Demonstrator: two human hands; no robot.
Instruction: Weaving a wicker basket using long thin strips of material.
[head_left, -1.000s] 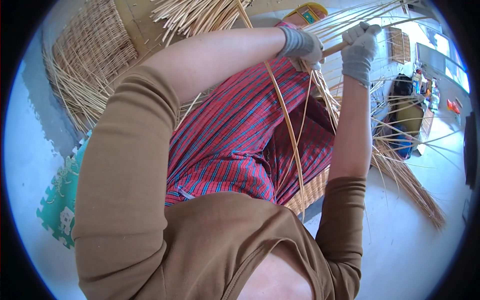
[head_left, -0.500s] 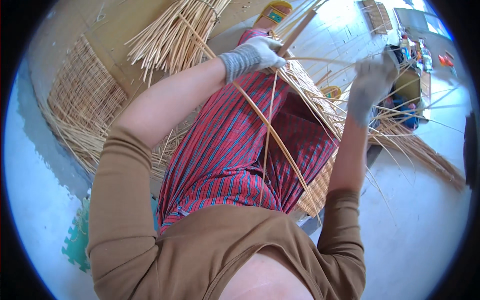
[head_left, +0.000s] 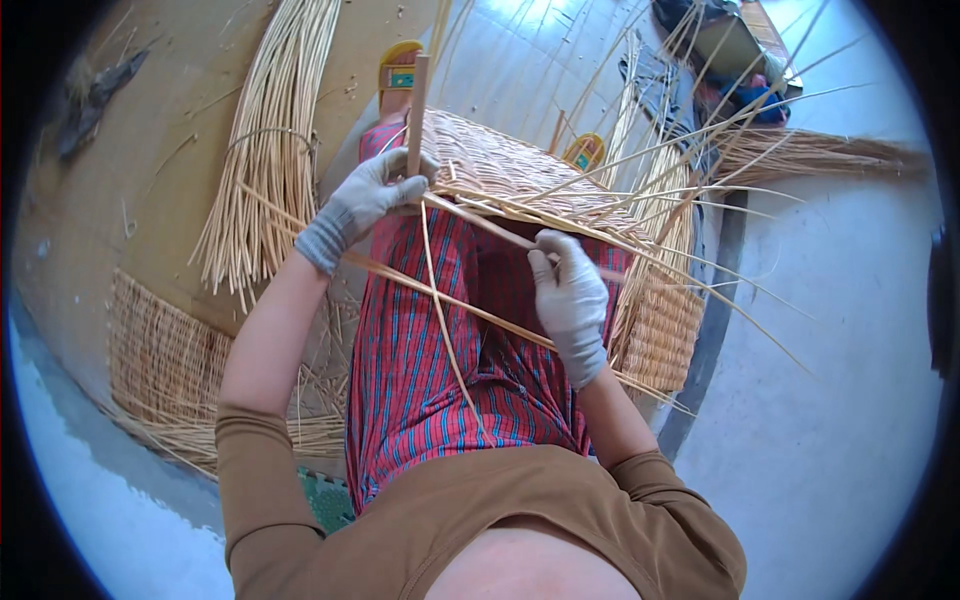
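Observation:
A woven wicker panel (head_left: 500, 160) lies across my lap, loose rods sticking out at its right end. My gloved left hand (head_left: 375, 200) is closed on its left corner, beside a thick upright stick (head_left: 417, 115). From that corner a wicker strand (head_left: 480, 222) runs right along the panel's near edge. My gloved right hand (head_left: 572, 305) pinches this strand between thumb and fingers. Below, a pair of long rods (head_left: 450, 300) slants across the red striped cloth (head_left: 420, 375) over my legs, and a thin strand (head_left: 440, 310) hangs down from the corner.
A tied bundle of rods (head_left: 270, 150) lies at the far left. Another woven piece (head_left: 165, 350) rests on the floor at the left, and one more (head_left: 660, 330) is at my right. Brown thin rods (head_left: 820, 155) lie at the far right, near a dark box (head_left: 725, 50).
My right hand has come down and inward from the far right, drawing the strand close along the panel. My left hand stays at the corner; the view has shifted.

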